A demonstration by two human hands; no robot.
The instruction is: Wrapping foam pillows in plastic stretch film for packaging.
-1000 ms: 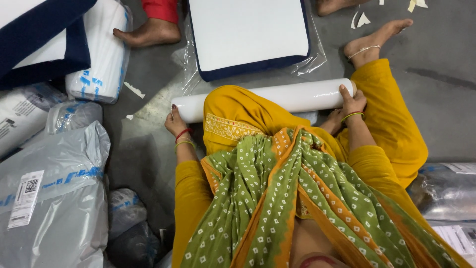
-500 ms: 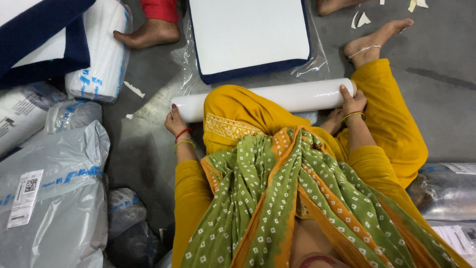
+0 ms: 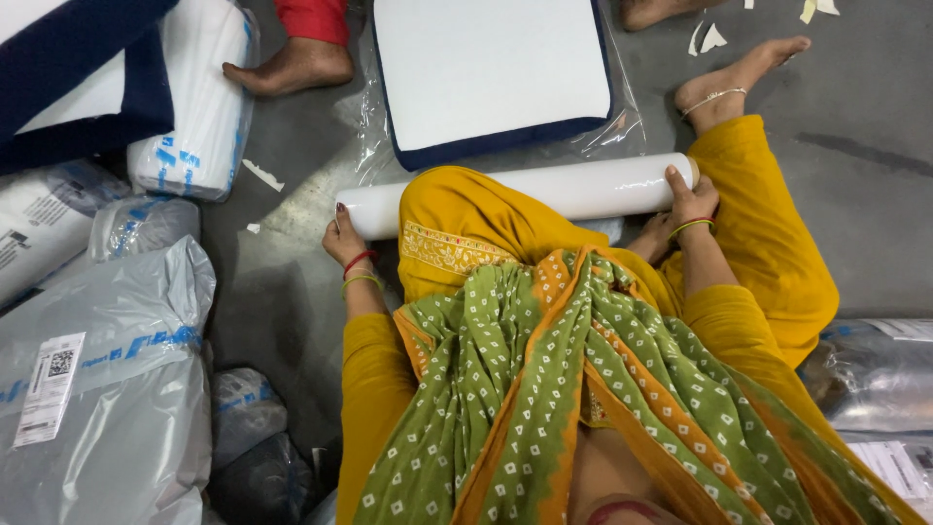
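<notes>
A long white roll of plastic film [image 3: 583,187] lies across the floor in front of my raised knee. My left hand [image 3: 345,238] rests against its left end, fingers curled at the core. My right hand [image 3: 688,199] grips the roll at its right end, thumb on top. Just beyond the roll lies a white square cushion with a navy border [image 3: 491,73] on a clear plastic sheet [image 3: 622,126]. My bare right foot [image 3: 734,83] sits to the right of the cushion.
Grey bagged parcels [image 3: 107,369] pile up at the left, with a wrapped white bundle [image 3: 194,107] and a navy-edged cushion [image 3: 68,68] behind them. Another person's bare foot [image 3: 292,66] rests at the top. More clear-wrapped packs [image 3: 875,369] lie at the right.
</notes>
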